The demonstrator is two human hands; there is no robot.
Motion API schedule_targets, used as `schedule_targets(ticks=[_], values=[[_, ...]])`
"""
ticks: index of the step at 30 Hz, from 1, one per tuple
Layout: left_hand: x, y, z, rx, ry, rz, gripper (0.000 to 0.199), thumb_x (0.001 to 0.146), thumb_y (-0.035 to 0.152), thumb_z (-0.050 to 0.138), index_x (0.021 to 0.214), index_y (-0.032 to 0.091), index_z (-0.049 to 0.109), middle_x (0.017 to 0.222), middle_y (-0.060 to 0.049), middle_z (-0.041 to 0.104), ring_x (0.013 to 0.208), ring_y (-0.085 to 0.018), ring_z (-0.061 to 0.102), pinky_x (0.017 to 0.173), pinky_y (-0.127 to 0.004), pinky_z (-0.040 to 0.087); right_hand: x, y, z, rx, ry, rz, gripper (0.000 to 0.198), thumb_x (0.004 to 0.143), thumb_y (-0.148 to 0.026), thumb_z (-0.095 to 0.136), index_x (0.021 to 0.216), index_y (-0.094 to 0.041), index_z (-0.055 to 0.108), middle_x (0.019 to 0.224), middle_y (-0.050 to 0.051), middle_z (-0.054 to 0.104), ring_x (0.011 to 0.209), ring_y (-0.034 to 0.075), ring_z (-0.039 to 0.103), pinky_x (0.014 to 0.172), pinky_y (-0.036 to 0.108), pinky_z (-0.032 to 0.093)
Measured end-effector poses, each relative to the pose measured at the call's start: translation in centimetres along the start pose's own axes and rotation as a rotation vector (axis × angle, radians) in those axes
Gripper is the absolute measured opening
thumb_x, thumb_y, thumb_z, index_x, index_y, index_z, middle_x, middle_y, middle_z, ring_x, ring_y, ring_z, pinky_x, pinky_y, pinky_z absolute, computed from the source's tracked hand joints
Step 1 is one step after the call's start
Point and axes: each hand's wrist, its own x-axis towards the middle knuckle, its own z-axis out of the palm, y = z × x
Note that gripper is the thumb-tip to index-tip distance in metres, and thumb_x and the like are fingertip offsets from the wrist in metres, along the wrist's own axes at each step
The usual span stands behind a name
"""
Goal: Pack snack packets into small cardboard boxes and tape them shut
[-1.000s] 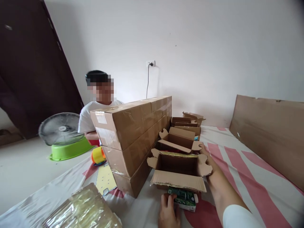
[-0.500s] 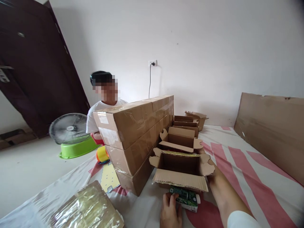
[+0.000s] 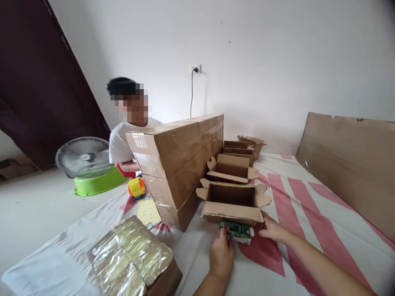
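My left hand grips the near left part of a small green-and-white printed box, thumb and fingers closed on it. This small box lies on the sheet at the front of an open cardboard carton. At that carton's front right corner is my right hand, its fingers apart and slightly bent, close to the small box's white end. Whether its fingertips touch the carton is hard to see. The carton's flaps spread outward, and its visible inside is bare cardboard.
More open cartons stand in a row behind. Stacked taped cartons form a wall on the left, with a person beyond it. A tape-covered carton sits at front left. A fan, a green tub and a large cardboard sheet flank the sides.
My right hand has drawn back from behind the nearest open carton to its front right corner. My left hand stays on the small green-and-white box. The view has shifted slightly downward.
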Motion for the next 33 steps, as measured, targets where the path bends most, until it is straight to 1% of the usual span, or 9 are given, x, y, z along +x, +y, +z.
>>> schedule_targets(ticks=[3,9,12,16,19,23,26,29,33], values=[[0.0,0.2,-0.1,-0.009,-0.027,-0.012,0.043,0.087,0.016,0.049,0.129,0.019,0.057,0.079,-0.004,0.07,0.076,-0.02,0.068,0.071,-0.027,0.048,-0.1,-0.7,1.8,-0.065,0.001,-0.017,0.053,0.07,-0.047,0.068,0.113,-0.017,0.06,0.106,0.009,0.071,0.097,0.026,0.066,0.084,0.037,0.052],[0.5,-0.1,-0.6,-0.116,0.027,0.079,0.039,0.083,0.016,0.051,0.12,0.018,0.064,0.074,-0.003,0.07,0.073,-0.019,0.066,0.071,-0.028,0.048,3.0,-2.1,6.9,-0.171,0.186,0.088,0.035,0.079,-0.05,0.054,0.09,-0.017,0.06,0.086,0.013,0.071,0.086,0.03,0.068,0.08,0.041,0.05],[0.8,-0.3,-0.8,-0.158,0.05,0.091,0.037,0.082,0.015,0.052,0.116,0.018,0.066,0.077,-0.003,0.071,0.074,-0.017,0.066,0.073,-0.028,0.049,1.8,-2.2,7.2,-0.168,0.2,0.079,0.034,0.082,-0.047,0.051,0.093,-0.017,0.059,0.091,0.013,0.07,0.089,0.028,0.067,0.081,0.039,0.051],[0.9,-0.3,-0.6,-0.18,0.086,0.078,0.036,0.079,0.012,0.052,0.113,0.018,0.066,0.078,-0.003,0.071,0.073,-0.017,0.066,0.072,-0.027,0.049,-2.7,-2.2,6.2,-0.186,0.162,0.018,0.046,0.075,-0.047,0.062,0.109,-0.017,0.058,0.111,0.012,0.067,0.104,0.027,0.063,0.091,0.039,0.049],[0.7,-0.1,-0.3,-0.197,0.118,0.076,0.033,0.079,0.011,0.051,0.107,0.018,0.067,0.077,-0.002,0.07,0.075,-0.017,0.067,0.073,-0.027,0.049,-5.1,-2.8,6.4,-0.3,0.115,-0.008,0.055,0.069,-0.033,0.068,0.121,-0.019,0.055,0.119,0.011,0.063,0.11,0.027,0.06,0.094,0.038,0.047],[0.5,-0.1,-0.2,-0.21,0.173,0.092,0.023,0.082,0.014,0.049,0.098,0.017,0.064,0.072,-0.002,0.067,0.069,-0.017,0.066,0.068,-0.026,0.05,-4.0,-4.4,8.7,-0.439,0.141,0.048,0.051,0.072,-0.02,0.063,0.123,-0.016,0.054,0.115,0.011,0.066,0.106,0.024,0.063,0.09,0.033,0.049],[0.8,-0.5,-0.5,-0.186,0.27,0.088,0.026,0.084,0.017,0.046,0.107,0.015,0.059,0.092,-0.008,0.065,0.087,-0.02,0.065,0.08,-0.032,0.051,-1.6,-5.6,10.9,-0.501,0.142,0.084,0.037,0.078,-0.029,0.061,0.113,-0.017,0.058,0.102,0.011,0.071,0.092,0.025,0.068,0.078,0.034,0.051],[1.3,-0.9,-0.7,-0.128,0.35,0.06,0.035,0.084,0.018,0.048,0.117,0.01,0.056,0.116,-0.016,0.054,0.11,-0.028,0.056,0.097,-0.043,0.046,-0.4,-6.5,12.4,-0.583,0.113,0.108,0.027,0.084,-0.04,0.057,0.098,-0.017,0.062,0.089,0.012,0.072,0.08,0.028,0.069,0.07,0.036,0.05],[1.7,-1.2,-0.6,-0.057,0.362,0.049,0.042,0.083,0.018,0.052,0.124,0.011,0.056,0.122,-0.015,0.048,0.12,-0.03,0.049,0.103,-0.045,0.042,-1.8,-7.4,12.9,-0.66,0.072,0.052,0.026,0.091,-0.034,0.046,0.1,-0.016,0.063,0.102,0.014,0.07,0.096,0.028,0.065,0.083,0.038,0.047]])
